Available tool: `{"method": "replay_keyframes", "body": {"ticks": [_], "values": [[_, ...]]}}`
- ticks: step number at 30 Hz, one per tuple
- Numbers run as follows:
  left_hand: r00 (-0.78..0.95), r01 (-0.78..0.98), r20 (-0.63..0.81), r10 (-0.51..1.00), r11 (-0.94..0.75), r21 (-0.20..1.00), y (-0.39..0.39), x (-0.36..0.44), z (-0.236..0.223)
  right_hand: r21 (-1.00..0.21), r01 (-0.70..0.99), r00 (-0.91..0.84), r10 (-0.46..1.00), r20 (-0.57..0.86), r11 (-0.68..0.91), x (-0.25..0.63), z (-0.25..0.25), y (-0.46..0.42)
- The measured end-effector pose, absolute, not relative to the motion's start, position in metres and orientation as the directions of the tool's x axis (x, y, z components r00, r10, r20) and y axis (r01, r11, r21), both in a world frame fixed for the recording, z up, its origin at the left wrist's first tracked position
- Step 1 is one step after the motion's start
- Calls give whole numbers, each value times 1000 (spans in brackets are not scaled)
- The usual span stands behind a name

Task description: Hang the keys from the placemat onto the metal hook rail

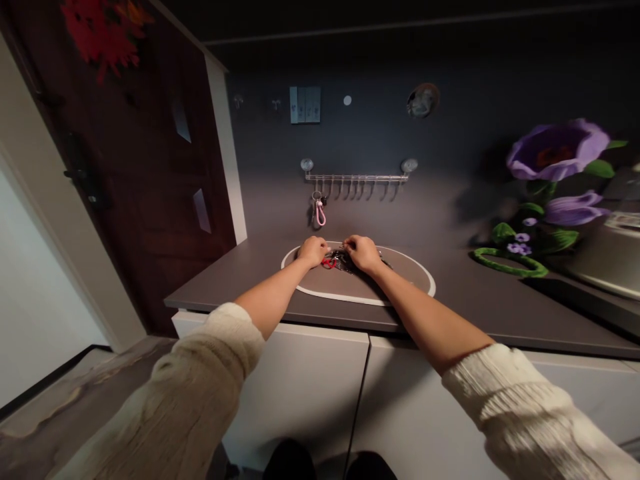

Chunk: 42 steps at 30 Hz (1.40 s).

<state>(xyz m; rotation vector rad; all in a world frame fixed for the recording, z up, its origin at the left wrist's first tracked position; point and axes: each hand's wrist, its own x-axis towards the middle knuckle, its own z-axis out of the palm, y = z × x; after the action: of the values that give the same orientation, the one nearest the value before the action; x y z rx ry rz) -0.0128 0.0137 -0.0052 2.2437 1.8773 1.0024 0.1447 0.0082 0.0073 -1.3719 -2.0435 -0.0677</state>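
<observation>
A small heap of metal pieces that look like keys [345,261] lies on an oval brown mat [340,287] with a white rim, on the dark counter. A red loop [329,264] shows at the heap's left side, just by my left hand [313,252]. The fingers of that hand are curled together at the heap's left edge; what they grip is too small to make out. My right hand [364,254] is over the heap's right part, fingers pinched together with their contents hidden. Part of the heap is covered by my right hand.
Above the mat, a clear hook rail [357,178] on suction cups carries a pink key loop [321,213] at its left end. Purple flowers [557,153] and a beige domed object [610,257] stand at the right. A dark red door [145,167] is at the left.
</observation>
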Motion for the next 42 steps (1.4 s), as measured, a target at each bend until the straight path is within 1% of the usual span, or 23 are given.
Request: {"method": "replay_keyframes", "body": {"ticks": [4, 9, 16, 22, 25, 29, 35, 38, 42], "values": [[73, 877, 450, 890, -273, 396, 13, -14, -6, -304, 834, -240, 799, 551, 460, 143, 8, 10], [66, 872, 462, 884, -276, 404, 14, -16, -6, -311, 835, -236, 806, 543, 454, 141, 7, 13], [79, 880, 513, 855, -302, 368, 11, -18, -4, -298, 837, -252, 806, 535, 459, 140, 9, 12], [74, 858, 555, 829, -337, 389, 3, -18, 4, -278, 835, -277, 798, 535, 476, 139, 10, 11], [70, 809, 587, 806, -390, 439, 2, -18, 5, -286, 819, -290, 788, 543, 498, 138, 11, 10], [48, 688, 587, 808, -453, 567, 5, -17, 6, -303, 793, -298, 771, 563, 528, 135, 12, 9], [-37, 507, 543, 839, -453, 733, 4, -15, 9, -304, 763, -322, 743, 586, 571, 134, 14, 3], [-68, 446, 522, 850, -443, 778, 2, -14, 10, -321, 745, -314, 732, 605, 585, 133, 17, 0], [-73, 385, 507, 859, -444, 809, 1, -14, 12, -369, 707, -289, 722, 628, 604, 132, 18, 0]]}}
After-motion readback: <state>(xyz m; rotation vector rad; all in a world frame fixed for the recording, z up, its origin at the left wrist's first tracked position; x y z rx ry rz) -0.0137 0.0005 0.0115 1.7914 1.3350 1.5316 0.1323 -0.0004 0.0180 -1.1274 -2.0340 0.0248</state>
